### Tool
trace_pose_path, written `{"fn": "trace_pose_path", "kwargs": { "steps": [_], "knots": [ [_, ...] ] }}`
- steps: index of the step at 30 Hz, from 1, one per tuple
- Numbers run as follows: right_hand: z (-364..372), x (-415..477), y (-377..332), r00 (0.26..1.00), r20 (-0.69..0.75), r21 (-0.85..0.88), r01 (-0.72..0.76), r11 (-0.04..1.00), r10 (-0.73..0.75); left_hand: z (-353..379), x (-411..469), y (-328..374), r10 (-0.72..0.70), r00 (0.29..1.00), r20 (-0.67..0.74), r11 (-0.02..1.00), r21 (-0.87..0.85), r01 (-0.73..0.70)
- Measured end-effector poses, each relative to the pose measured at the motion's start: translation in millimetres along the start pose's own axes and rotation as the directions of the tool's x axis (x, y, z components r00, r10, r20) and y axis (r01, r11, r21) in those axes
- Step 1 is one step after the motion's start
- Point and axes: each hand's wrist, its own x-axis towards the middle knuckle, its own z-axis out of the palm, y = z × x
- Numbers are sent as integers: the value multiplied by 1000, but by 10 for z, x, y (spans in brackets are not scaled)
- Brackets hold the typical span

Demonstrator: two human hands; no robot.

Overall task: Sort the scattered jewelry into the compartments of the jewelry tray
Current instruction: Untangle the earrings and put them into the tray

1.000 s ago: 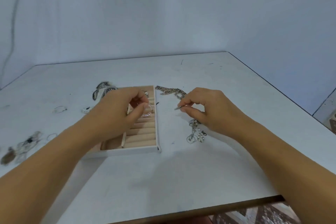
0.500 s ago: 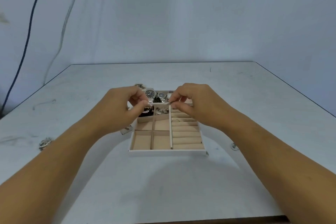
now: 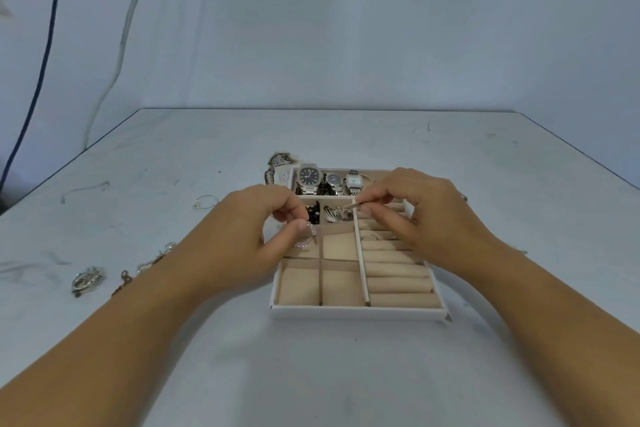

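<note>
White, beige-lined jewelry tray point(image 3: 356, 314) sits mid grey table point(image 3: 346, 374). Left hand point(image 3: 252, 236) is at the tray's 9 o'clock edge, thumb and forefinger pinching a small sparkling silver loop point(image 3: 306, 236). Right hand point(image 3: 426, 218) is at 1 o'clock, fingertips clamped on a thin silver piece point(image 3: 358, 206) above the divider. Three silver wristwatches point(image 3: 309, 177) lie in the 12 o'clock compartment.

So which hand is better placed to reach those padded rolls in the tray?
Right, probably: the right hand hovers over the rolls, pinching a small piece. The left hand pinches a sparkly piece over the square compartments.
</note>
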Motion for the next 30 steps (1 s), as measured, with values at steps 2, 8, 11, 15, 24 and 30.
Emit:
{"fn": "trace_pose_path", "kwargs": {
  "steps": [2, 8, 11, 15, 24, 30],
  "knots": [
    [26, -2, 5, 1000, -18, 19, 12, 1000, -11, 33, -5, -5, 4, 1000, -22, 1000, -6, -4],
    [96, -6, -21, 995, -43, 25, 92, 995, -91, 17, 0, -15, 2, 1000, -31, 999, -47, -4],
    [104, -13, -25, 994, -29, 17, 106, 994, -106, 3, -7, -25, 11, 999, 38, 1000, -7, -11],
    [111, -12, -45, 993, -8, 0, 114, 994, -114, 8, 13, -84, 28, 996, 85, 998, 51, -33],
    [158, 18, -128, 987, 39, -14, 158, 987, -158, -251, 11, -172, -138, 941, 309, 990, 58, 126],
    [290, 109, -235, 962, 127, -113, 256, 960, -241, -276, 17, -168, -164, 921, 352, 986, 73, 148]
  ]
}}
